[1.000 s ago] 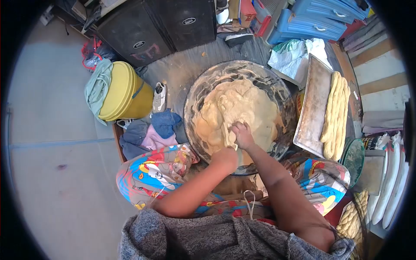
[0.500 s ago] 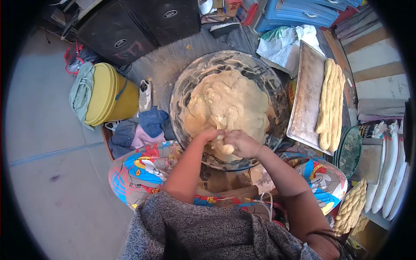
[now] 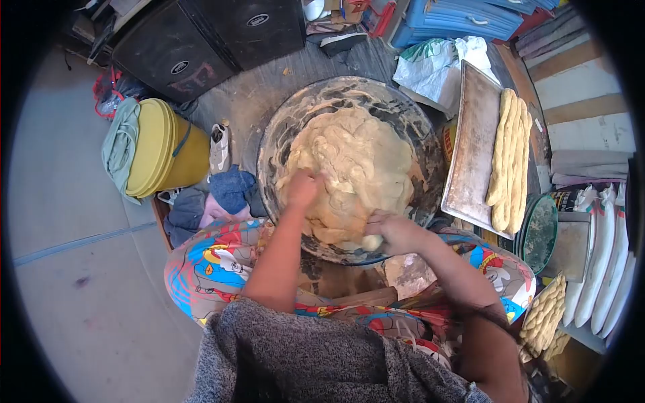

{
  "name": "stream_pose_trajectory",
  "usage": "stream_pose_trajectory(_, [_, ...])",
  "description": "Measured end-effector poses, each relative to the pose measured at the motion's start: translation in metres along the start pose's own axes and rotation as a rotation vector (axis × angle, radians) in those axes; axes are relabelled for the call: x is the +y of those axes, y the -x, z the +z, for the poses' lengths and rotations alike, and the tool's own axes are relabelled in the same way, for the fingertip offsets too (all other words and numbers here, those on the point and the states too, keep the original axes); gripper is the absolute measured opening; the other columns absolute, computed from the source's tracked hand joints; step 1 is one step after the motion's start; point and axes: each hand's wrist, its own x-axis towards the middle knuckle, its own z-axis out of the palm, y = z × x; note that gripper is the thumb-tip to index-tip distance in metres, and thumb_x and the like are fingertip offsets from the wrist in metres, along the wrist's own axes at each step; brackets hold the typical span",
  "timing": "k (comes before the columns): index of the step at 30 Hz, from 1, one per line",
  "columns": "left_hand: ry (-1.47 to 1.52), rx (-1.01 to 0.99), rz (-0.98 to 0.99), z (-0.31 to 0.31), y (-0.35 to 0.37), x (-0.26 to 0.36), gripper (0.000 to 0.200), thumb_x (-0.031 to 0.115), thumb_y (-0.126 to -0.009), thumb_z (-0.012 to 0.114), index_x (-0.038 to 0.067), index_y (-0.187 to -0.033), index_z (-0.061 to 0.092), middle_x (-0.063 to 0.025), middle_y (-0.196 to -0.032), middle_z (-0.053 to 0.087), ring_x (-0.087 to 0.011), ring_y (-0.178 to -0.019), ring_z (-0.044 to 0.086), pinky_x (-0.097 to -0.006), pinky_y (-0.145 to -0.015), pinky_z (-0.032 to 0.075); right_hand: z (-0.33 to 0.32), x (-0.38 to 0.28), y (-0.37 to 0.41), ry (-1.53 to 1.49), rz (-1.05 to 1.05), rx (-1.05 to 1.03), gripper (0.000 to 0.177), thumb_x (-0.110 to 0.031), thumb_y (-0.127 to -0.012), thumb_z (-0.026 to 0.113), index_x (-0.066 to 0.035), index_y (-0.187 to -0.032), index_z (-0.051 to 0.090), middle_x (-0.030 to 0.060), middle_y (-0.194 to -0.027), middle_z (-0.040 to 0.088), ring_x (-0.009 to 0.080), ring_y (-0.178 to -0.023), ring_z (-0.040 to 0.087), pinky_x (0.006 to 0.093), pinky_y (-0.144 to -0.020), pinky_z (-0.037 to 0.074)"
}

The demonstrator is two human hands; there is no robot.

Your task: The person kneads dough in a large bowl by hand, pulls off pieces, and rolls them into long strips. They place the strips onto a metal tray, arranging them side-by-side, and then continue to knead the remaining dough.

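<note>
We are kneading dough (image 3: 356, 158) in the bowl (image 3: 430, 151), left hand (image 3: 302, 189) fisted and pressing, right hand (image 3: 398, 232) pinching a near lump (image 3: 371, 242); tearing it free probably needs a firm grip.

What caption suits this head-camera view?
Left hand and right hand work dough in a wide bowl beside a tray of loaves.

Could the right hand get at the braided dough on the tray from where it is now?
Probably yes. The right hand sits at the near rim of the bowl, grip closed on a dough lump; the braided dough lies on the tray to that side, nothing between.
</note>
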Motion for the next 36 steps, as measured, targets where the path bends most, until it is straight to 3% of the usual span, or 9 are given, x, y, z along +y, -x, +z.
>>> stream_pose_trajectory(2, [0.554, -0.48, -0.466, 0.019, 0.003, 0.025, 0.048, 0.043, -0.081, 0.058, -0.001, -0.1, 0.058, -0.0124, -0.088, 0.06, -0.026, -0.075, 0.06, -0.0401, -0.065, 0.048, 0.002, -0.021, -0.015, -0.071, -0.083, 0.077, 0.035, -0.003, -0.059, 0.063, -0.006, -0.094, 0.059, 0.012, -0.096, 0.057, 0.0328, -0.1, 0.051, 0.0392, -0.086, 0.042])
stream_pose_trajectory(5, [0.937, -0.598, -0.532, 0.029, 0.033, 0.048, 0.039, 0.034, -0.082, 0.057, -0.002, -0.099, 0.057, -0.0106, -0.084, 0.058, -0.0197, -0.071, 0.058, -0.0361, -0.059, 0.047, 0.012, -0.031, -0.033, -0.122, -0.183, 0.176, 0.042, -0.001, -0.062, 0.062, -0.005, -0.104, 0.055, 0.0146, -0.112, 0.05, 0.0336, -0.105, 0.049, 0.0392, -0.089, 0.042])
stream_pose_trajectory(12, [0.913, -0.701, -0.508, 0.01, -0.024, -0.027, 0.038, 0.015, -0.079, 0.059, -0.001, -0.113, 0.054, -0.0109, -0.098, 0.06, -0.0184, -0.077, 0.057, -0.0292, -0.055, 0.046, 0.046, 0.099, -0.07, -0.325, 0.532, 0.559, 0.043, -0.009, -0.068, 0.062, -0.006, -0.111, 0.055, 0.0168, -0.109, 0.051, 0.0324, -0.105, 0.05, 0.0386, -0.089, 0.042])
stream_pose_trajectory(14, [0.432, -0.605, -0.341, -0.001, -0.016, 0.003, 0.033, 0.015, -0.077, 0.061, -0.003, -0.104, 0.058, -0.0102, -0.092, 0.061, -0.0174, -0.076, 0.057, -0.0291, -0.058, 0.045, 0.051, 0.102, -0.078, -0.323, 0.635, 0.604, 0.046, -0.014, -0.068, 0.066, -0.006, -0.112, 0.054, 0.0167, -0.108, 0.051, 0.0327, -0.102, 0.052, 0.0385, -0.088, 0.043])
stream_pose_trajectory(18, [0.181, -0.585, -0.161, 0.013, -0.022, 0.019, 0.032, 0.019, -0.072, 0.065, -0.001, -0.097, 0.063, -0.0067, -0.077, 0.06, -0.0171, -0.069, 0.055, -0.0291, -0.063, 0.043, 0.054, 0.095, -0.105, 0.011, 0.532, 0.564, 0.058, -0.032, -0.069, 0.071, -0.013, -0.119, 0.051, 0.0121, -0.11, 0.047, 0.032, -0.095, 0.055, 0.0373, -0.084, 0.045])
stream_pose_trajectory(26, [0.746, -0.294, -0.163, -0.036, -0.044, 0.079, 0.024, 0.018, -0.077, 0.066, 0.001, -0.093, 0.062, 0.0029, -0.065, 0.051, -0.0071, -0.058, 0.045, -0.0216, -0.052, 0.032, -0.013, 0.137, -0.137, -0.486, 0.38, 0.782, 0.025, -0.019, -0.078, 0.058, -0.003, -0.096, 0.062, 0.0174, -0.091, 0.059, 0.0326, -0.085, 0.058, 0.038, -0.076, 0.045])
stream_pose_trajectory(30, [0.819, -0.344, -0.085, -0.097, -0.045, 0.077, 0.037, 0.021, -0.077, 0.067, 0.001, -0.107, 0.056, 0.0002, -0.073, 0.054, -0.0083, -0.063, 0.05, -0.0235, -0.055, 0.039, -0.073, 0.082, -0.146, -0.433, 0.218, 0.866, 0.022, -0.013, -0.077, 0.058, -0.001, -0.095, 0.062, 0.016, -0.094, 0.06, 0.0297, -0.085, 0.059, 0.0356, -0.076, 0.046])
stream_pose_trajectory(32, [0.768, -0.375, -0.098, -0.114, -0.041, 0.067, 0.046, 0.025, -0.076, 0.068, 0.001, -0.112, 0.053, -0.0017, -0.077, 0.055, -0.0097, -0.067, 0.053, -0.0247, -0.057, 0.043, -0.081, 0.066, -0.155, -0.537, 0.045, 0.672, 0.024, -0.005, -0.079, 0.058, 0.0, -0.102, 0.058, 0.0092, -0.103, 0.057, 0.0155, -0.08, 0.057, 0.0272, -0.071, 0.046])
stream_pose_trajectory(36, [0.322, -0.612, -0.233, -0.123, -0.049, 0.045, 0.087, 0.041, -0.063, 0.077, 0.005, -0.132, 0.038, -0.0176, -0.113, 0.052, -0.0249, -0.104, 0.053, -0.0374, -0.079, 0.048, -0.061, 0.088, -0.176, -0.827, -0.111, 0.396, 0.04, -0.004, -0.074, 0.062, -0.002, -0.113, 0.054, 0.0089, -0.109, 0.055, 0.0172, -0.09, 0.055, 0.0269, -0.079, 0.045])
